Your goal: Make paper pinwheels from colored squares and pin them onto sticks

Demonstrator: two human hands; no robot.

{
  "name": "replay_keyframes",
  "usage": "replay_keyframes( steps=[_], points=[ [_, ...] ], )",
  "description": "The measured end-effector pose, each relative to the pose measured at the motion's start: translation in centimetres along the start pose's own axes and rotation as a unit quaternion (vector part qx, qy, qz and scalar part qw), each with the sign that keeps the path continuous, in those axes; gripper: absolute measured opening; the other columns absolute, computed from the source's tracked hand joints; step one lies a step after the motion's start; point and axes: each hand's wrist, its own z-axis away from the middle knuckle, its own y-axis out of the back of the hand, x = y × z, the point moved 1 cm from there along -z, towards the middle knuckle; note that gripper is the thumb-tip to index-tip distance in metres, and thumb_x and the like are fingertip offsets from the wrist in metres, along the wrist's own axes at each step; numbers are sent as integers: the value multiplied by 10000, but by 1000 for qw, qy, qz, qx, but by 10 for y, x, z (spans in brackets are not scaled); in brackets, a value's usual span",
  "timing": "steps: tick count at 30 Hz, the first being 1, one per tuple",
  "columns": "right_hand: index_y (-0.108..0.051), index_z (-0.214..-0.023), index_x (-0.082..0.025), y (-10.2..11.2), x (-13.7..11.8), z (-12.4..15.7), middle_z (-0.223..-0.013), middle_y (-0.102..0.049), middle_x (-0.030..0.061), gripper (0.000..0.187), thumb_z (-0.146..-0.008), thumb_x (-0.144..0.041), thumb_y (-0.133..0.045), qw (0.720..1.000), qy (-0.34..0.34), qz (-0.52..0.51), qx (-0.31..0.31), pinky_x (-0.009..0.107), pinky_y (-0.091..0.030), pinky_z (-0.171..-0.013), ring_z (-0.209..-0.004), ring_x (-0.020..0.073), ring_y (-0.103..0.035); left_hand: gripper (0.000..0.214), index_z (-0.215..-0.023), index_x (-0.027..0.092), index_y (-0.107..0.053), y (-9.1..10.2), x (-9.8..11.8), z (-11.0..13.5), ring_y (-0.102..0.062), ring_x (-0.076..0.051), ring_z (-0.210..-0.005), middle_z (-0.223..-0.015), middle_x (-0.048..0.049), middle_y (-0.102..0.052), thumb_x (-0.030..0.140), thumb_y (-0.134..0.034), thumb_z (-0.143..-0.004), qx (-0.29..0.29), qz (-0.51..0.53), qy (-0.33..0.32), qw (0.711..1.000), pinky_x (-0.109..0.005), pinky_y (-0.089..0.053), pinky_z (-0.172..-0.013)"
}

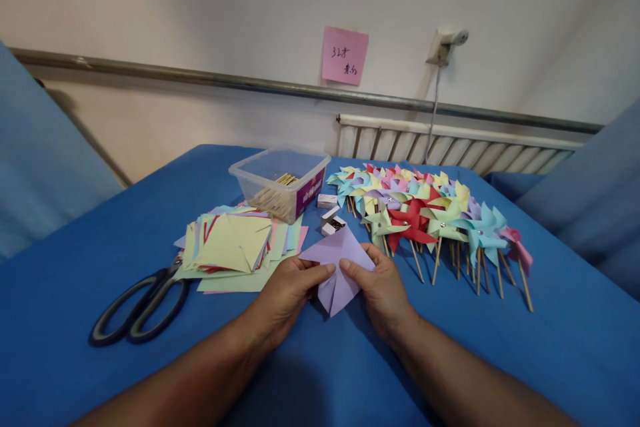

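Between my two hands is a sheet of purple paper point(333, 247), cut and partly folded, with one corner pointing down towards me. My left hand point(295, 283) grips its left side, thumb on top near the middle. On the right side my right hand point(383, 283) pinches it the same way, its thumb almost meeting the other. The fingers behind the paper are hidden. Just beyond the sheet stands a small opened box point(332, 221) with dark little pieces in it. To the left lies a stack of coloured paper squares point(233, 240).
Large scissors point(140, 310) lie at the left, tips under the paper. A clear plastic tub point(280, 193) holds thin wooden sticks point(273, 199). Many finished paper pinwheels point(413, 220) on sticks lie to the right. A small white box point(327, 201) sits beside the tub, on the blue cloth point(565, 320).
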Motion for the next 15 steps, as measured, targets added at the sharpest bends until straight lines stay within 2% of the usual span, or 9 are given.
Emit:
replay_keyframes(
  steps=[3, 5, 7, 9, 11, 13, 15],
  points=[
    [-579, -894, -172, 0, -1, 2, -768, -655, 9, 312, -658, -301, -737, 999, 35, 40, -8, 268, -482, -590, -619, 137, -587, 183, -788, 84, -697, 1, 0, 0, -615, -176, -621, -678, -81, -689, 233, -713, -683, 26, -7, 4, 1000, -288, -467, -635],
    [-572, -988, -187, 0, -5, 5, -898, -656, 38, 315, -710, -286, -685, 992, 94, 79, -11, 296, -497, -690, -764, 168, -612, 152, -733, 81, -695, 2, 2, -1, -610, -169, -601, -658, -87, -689, 227, -700, -691, 41, -1, 5, 999, -281, -472, -623],
    [-530, -1126, -216, 2, -10, 8, -1075, -619, 71, 396, -745, -244, -633, 977, 168, 133, -16, 348, -482, -818, -952, 205, -593, 138, -695, 75, -692, 3, 4, -2, -611, -168, -603, -651, -95, -689, 213, -683, -701, 52, 18, 4, 998, -277, -480, -625],
    [-497, -1197, -250, 4, -15, 11, -1242, -523, 89, 480, -735, -186, -607, 947, 243, 212, -15, 400, -442, -910, -1127, 242, -511, 119, -706, 72, -695, 5, 8, -2, -620, -174, -634, -676, -102, -698, 189, -674, -702, 62, 46, 6, 997, -279, -492, -644],
    [-524, -1176, -272, 5, -19, 14, -1361, -396, 76, 491, -712, -124, -585, 902, 307, 303, -20, 444, -372, -993, -1258, 266, -386, 119, -775, 79, -704, 6, 10, -3, -628, -177, -661, -728, -100, -710, 163, -673, -698, 70, 74, 11, 995, -288, -504, -665],
    [-571, -1116, -277, 4, -21, 16, -1418, -300, 47, 462, -701, -75, -553, 856, 347, 381, -44, 467, -296, -1050, -1324, 269, -285, 174, -856, 95, -704, 6, 13, -3, -630, -174, -666, -768, -90, -717, 144, -674, -692, 77, 95, 16, 992, -293, -511, -669],
    [-599, -1075, -278, 2, -22, 18, -1429, -272, 33, 438, -701, -57, -545, 820, 364, 434, -75, 474, -259, -1068, -1332, 267, -264, 215, -900, 107, -701, 7, 14, -3, -630, -169, -665, -786, -82, -718, 136, -675, -689, 79, 108, 21, 991, -288, -512, -660]
  ],
)
